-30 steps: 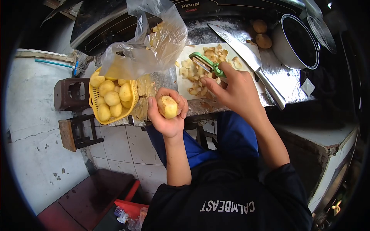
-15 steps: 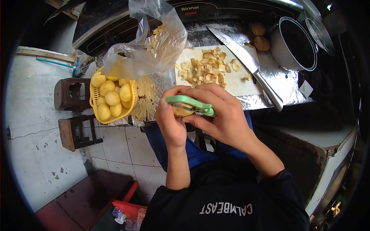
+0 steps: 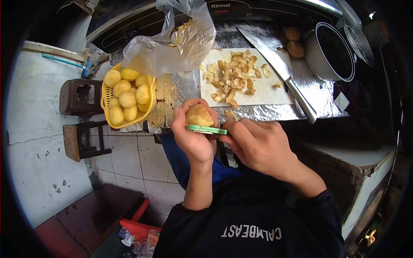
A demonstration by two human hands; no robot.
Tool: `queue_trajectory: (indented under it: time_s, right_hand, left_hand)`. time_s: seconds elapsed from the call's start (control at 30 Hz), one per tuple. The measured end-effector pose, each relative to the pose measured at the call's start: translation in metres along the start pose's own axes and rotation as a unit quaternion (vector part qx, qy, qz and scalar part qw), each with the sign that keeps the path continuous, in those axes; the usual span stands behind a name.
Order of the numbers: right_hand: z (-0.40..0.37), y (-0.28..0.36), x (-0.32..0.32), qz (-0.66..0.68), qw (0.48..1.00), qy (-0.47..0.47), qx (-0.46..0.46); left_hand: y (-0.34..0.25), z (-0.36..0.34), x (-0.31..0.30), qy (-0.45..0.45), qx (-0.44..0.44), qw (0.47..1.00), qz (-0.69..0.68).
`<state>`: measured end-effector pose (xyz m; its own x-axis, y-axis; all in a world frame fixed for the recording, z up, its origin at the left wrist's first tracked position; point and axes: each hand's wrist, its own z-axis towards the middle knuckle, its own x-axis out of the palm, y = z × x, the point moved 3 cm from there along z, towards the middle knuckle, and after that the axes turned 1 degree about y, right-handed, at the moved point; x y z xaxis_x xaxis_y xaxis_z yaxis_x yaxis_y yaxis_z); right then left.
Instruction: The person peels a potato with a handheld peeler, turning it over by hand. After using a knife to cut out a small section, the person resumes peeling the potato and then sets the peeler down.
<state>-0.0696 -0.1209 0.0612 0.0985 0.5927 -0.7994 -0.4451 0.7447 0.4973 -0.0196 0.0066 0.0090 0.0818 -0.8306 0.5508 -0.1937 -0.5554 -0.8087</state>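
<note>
My left hand (image 3: 194, 139) is closed around a partly peeled potato (image 3: 198, 115), whose brown skin shows on its upper part. A green peeler (image 3: 206, 129) lies across the near side of the potato. Its handle end is gripped by my right hand (image 3: 262, 146), fingers curled. A strip of peel (image 3: 230, 115) sits just beyond my hands, by the counter's edge. Beyond it, several peelings (image 3: 236, 75) are heaped on a white cutting board (image 3: 271, 94).
A large knife (image 3: 275, 62) lies across the board's right side. Peeled potatoes fill a yellow basket (image 3: 152, 103) at left, beside a plastic bag (image 3: 159, 56). Two unpeeled potatoes (image 3: 295, 49) rest near a pot (image 3: 312, 56). Stools (image 3: 79, 96) stand on the floor at left.
The peeler has swung from the potato's far side to its near side, and my right hand has moved right and nearer. A peel strip now shows by the counter's edge.
</note>
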Motion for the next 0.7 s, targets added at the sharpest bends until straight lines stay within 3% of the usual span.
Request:
queue_trajectory:
  time_s: [0.1,0.23,0.33,0.4,0.43,0.53,0.57,0.6,0.67,0.7]
  right_hand:
    - [0.003,0.005,-0.002,0.004,1.000,-0.009,0.010]
    - [0.008,0.006,-0.005,0.003,0.999,-0.031,0.023]
    - [0.006,0.004,-0.002,-0.014,1.000,-0.015,0.011]
    - [0.002,0.000,0.002,-0.007,0.999,-0.032,0.002]
    - [0.004,0.000,0.002,-0.008,0.999,-0.032,0.001]
    - [0.011,0.005,-0.003,0.011,0.999,-0.044,0.009]
    - [0.015,0.007,-0.006,0.004,0.999,-0.032,0.007]
    - [0.016,0.006,-0.007,-0.002,1.000,-0.019,0.007]
    - [0.013,0.001,-0.003,-0.001,1.000,-0.019,0.010]
    - [0.014,-0.005,0.000,0.006,0.999,-0.031,0.016]
  left_hand:
    - [-0.002,-0.005,0.005,-0.074,0.015,0.996,0.043]
    - [0.000,-0.007,0.003,-0.054,0.100,0.978,0.172]
    - [-0.007,-0.007,-0.003,-0.068,0.117,0.982,0.131]
    - [-0.014,-0.006,-0.013,0.023,0.037,0.999,-0.031]
    - [-0.013,-0.005,-0.012,0.023,0.038,0.999,-0.032]
    - [-0.007,-0.011,-0.003,-0.018,0.118,0.970,0.211]
    - [-0.007,-0.008,-0.007,-0.024,0.102,0.977,0.186]
    - [-0.009,-0.005,-0.008,-0.022,0.074,0.994,0.077]
    - [-0.019,-0.003,-0.011,0.062,0.033,0.994,-0.084]
    - [-0.017,-0.011,-0.009,-0.021,0.027,0.999,0.026]
